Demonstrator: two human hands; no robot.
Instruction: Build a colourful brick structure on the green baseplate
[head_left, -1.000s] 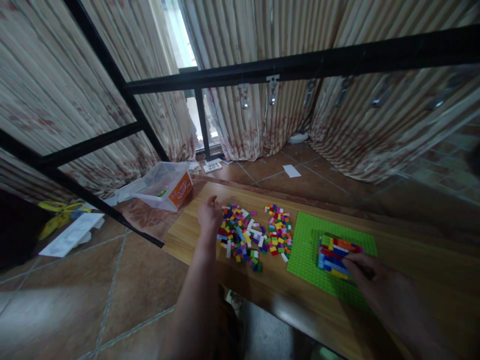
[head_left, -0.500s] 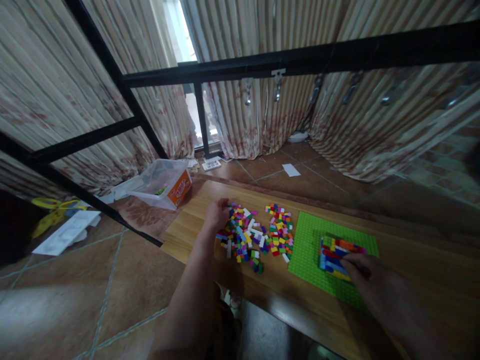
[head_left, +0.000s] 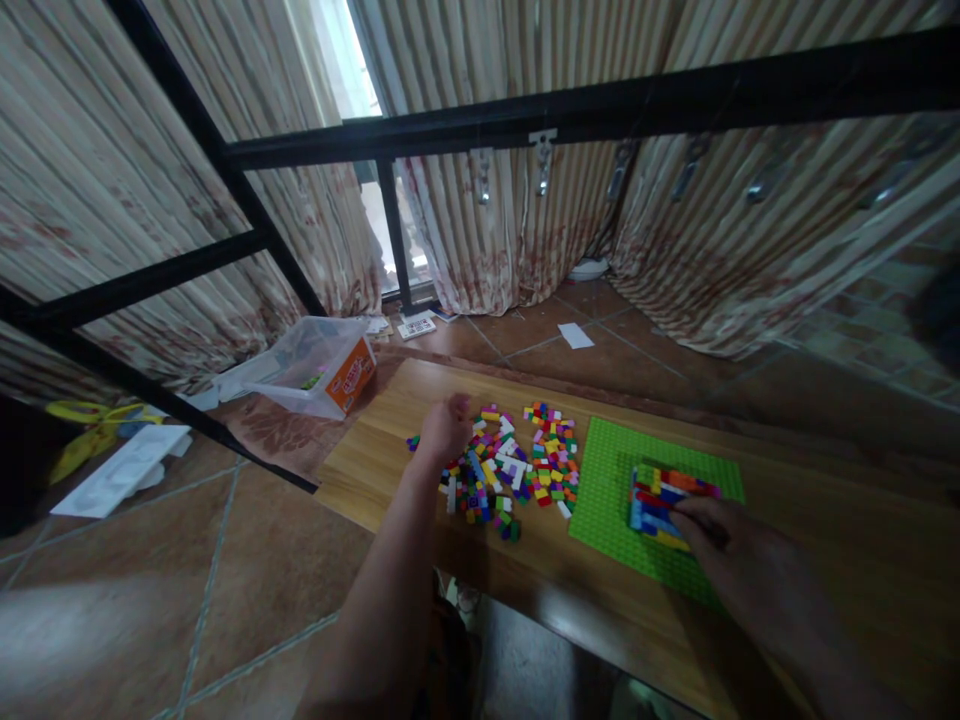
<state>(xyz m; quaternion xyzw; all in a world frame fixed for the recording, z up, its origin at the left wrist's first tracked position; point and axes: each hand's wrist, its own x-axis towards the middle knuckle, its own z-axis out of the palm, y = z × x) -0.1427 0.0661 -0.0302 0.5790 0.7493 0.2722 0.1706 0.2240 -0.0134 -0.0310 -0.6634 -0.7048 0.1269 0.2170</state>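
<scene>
My left hand (head_left: 447, 432) is over the left part of a pile of loose toy bricks (head_left: 489, 470), its fingers curled; anything in them is hidden. A few dark bricks (head_left: 412, 442) lie on the table left of its wrist. My right hand (head_left: 724, 545) has its fingers pressed together at the right side of a low block of red, blue, yellow and orange bricks (head_left: 652, 515). Its fingertips touch or nearly touch that block; what they pinch cannot be made out. The block stands on a green studded baseplate (head_left: 600, 480).
A second brick cluster (head_left: 553, 455) lies between the pile and the baseplate on the wooden table (head_left: 375, 440). On the floor stand a clear plastic bin (head_left: 300, 375) and a white moulded tray (head_left: 124, 475). A black metal frame (head_left: 300, 150) crosses before curtains (head_left: 465, 240).
My left hand has shifted right and farther over the pile, uncovering a few bricks on its left. My right hand stays at the brick block. The view has turned slightly.
</scene>
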